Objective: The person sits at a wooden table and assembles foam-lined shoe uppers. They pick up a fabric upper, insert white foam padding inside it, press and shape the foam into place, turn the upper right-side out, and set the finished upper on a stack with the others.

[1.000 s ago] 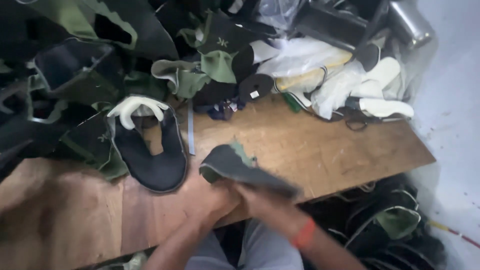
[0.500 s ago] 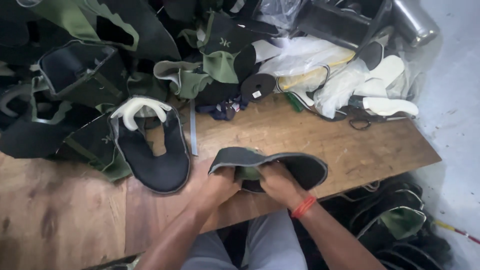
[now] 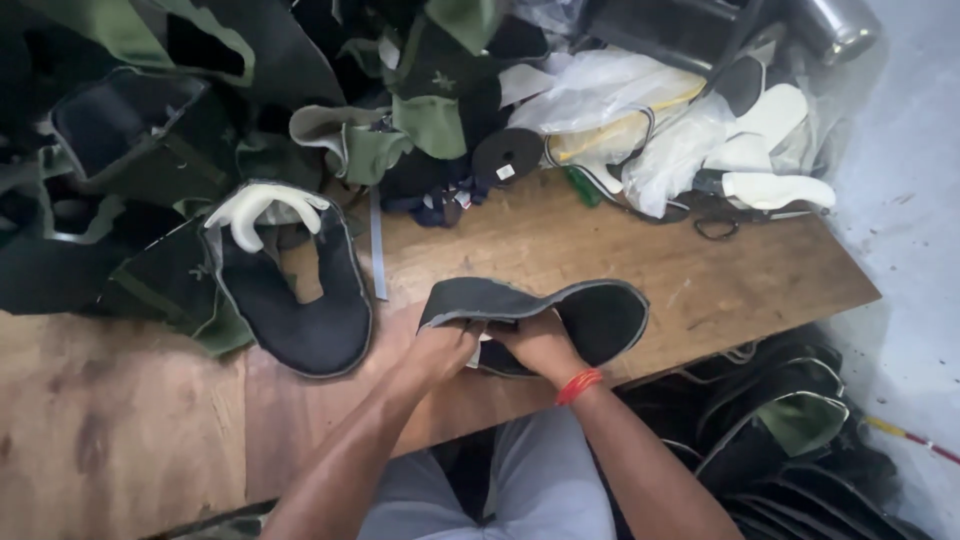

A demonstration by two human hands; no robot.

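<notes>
Bottom centre, left hand (image 3: 440, 352) and right hand (image 3: 543, 343) both pinching a dark shoe upper (image 3: 560, 310) over the wooden board's (image 3: 700, 290) near edge, bare wood to the right, another upper (image 3: 300, 300) left, heaped green pieces (image 3: 150, 130) upper left, plastic bags (image 3: 640, 110) top right

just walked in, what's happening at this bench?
A person seated at a wooden bench holds a dark sole-shaped piece with both hands: left hand and right hand grip its near edge, bending it above the board. Another dark piece with a white shoe form in it lies to the left. Green and black fabric uppers are heaped behind; more lie on the floor at right.
</notes>
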